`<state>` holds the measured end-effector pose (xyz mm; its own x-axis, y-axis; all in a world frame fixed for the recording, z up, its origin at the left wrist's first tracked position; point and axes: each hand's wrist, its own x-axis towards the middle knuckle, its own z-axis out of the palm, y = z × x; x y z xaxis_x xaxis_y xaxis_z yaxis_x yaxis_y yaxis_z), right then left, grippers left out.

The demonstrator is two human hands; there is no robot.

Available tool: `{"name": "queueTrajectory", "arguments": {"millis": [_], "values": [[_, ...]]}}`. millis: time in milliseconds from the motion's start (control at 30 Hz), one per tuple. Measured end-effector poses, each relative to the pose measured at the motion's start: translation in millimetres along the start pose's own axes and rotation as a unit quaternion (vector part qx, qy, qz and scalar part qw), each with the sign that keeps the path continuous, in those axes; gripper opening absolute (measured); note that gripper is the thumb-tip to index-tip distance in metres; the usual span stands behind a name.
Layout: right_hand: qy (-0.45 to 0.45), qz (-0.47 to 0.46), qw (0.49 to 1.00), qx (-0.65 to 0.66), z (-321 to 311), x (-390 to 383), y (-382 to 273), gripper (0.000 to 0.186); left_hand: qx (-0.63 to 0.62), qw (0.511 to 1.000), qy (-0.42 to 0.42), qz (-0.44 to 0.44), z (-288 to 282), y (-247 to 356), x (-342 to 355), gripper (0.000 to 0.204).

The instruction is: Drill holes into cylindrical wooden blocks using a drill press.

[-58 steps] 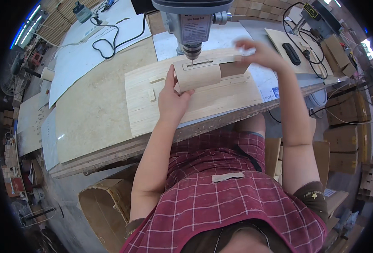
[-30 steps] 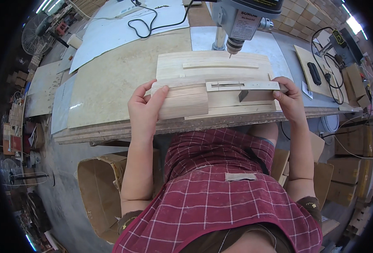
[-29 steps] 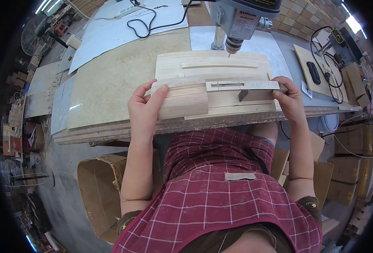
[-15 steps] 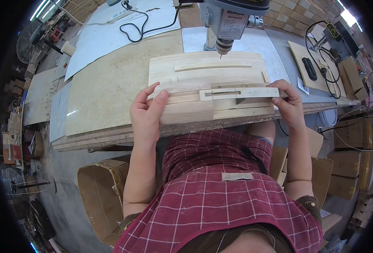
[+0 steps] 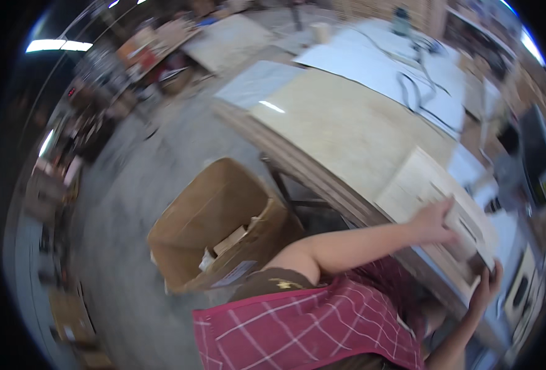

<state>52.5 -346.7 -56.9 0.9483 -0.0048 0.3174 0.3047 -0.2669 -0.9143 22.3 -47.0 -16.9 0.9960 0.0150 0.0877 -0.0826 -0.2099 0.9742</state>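
A pale wooden piece (image 5: 463, 251) with a slotted light strip on it lies at the right, near the front edge of the workbench. My left hand (image 5: 436, 223) is at its left end, closed on it, though motion smears the fingers. Around the other end curl the fingers of my right hand (image 5: 486, 285), which holds the piece there. Under and behind it sits a larger light wooden board (image 5: 413, 176) with thin strips on top. Blur hides just where the fingertips press.
The workbench (image 5: 347, 126) stretches away to the upper middle, with a black cable (image 5: 412, 102) on its white sheet. A bench drill (image 5: 510, 166) stands blurred at the right. On the floor, an open cardboard box (image 5: 217, 185) holds wood scraps.
The head view has swung to the left, so bench and hands now lie at the right and the cardboard box is in full view. Both hands stay at the wooden piece.
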Motion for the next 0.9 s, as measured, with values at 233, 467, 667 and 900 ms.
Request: {"name": "queueTrajectory", "arguments": {"millis": [233,467,667,900], "values": [[-0.062,0.038,0.997,0.012,-7.3,15.2,29.2,0.031,0.057,0.998,0.013,0.006,13.1,-7.4,22.2,0.091],[-0.038,0.044,0.998,-0.017,-14.4,36.0,32.7,0.032,0.087,0.996,0.011,0.015,28.2,-15.6,32.3,0.086],[-0.043,0.022,0.998,-0.031,-7.0,47.8,33.6,0.036,-0.100,0.987,-0.109,-0.057,16.4,-20.0,31.4,0.086],[-0.012,0.060,0.997,-0.051,3.6,37.1,22.0,0.037,-0.144,0.987,-0.076,-0.011,29.7,-34.3,27.4,0.082]]}}
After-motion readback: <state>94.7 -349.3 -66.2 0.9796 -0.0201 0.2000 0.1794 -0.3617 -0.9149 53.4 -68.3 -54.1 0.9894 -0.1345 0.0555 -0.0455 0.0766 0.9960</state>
